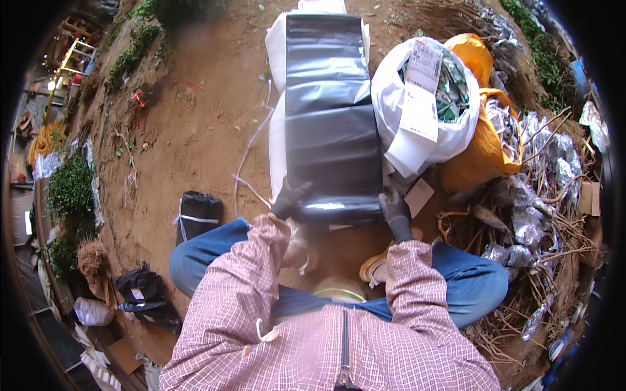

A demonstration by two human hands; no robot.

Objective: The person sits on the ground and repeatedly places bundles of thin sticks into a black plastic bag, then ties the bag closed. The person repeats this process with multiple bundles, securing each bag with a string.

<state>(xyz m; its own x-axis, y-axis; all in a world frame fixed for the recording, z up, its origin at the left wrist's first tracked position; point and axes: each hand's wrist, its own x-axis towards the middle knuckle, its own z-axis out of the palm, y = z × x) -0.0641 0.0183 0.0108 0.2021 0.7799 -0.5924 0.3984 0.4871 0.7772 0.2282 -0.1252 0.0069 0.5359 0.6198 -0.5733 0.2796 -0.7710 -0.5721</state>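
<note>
A long black plastic sheet [332,140] stretches away from me in a flat strip, creased crosswise and shiny at its near end. It lies over white sacking [278,140] that shows along its left side. My left hand [289,199], in a dark glove, rests at the sheet's near left corner with fingers stretched onto it. At the near right corner, my gloved right hand [395,212] lies along the edge, its fingers pointing forward. Neither hand is visibly wrapped round anything. Part of the left hand blends into the black plastic.
Right of the sheet stands a white sack [386,98] of green pieces with paper labels on top. Orange sacks [466,171] and tangled roots [521,287] lie beyond it. A tied black bundle [199,216] sits by my left knee. White string [251,143] trails over the dirt.
</note>
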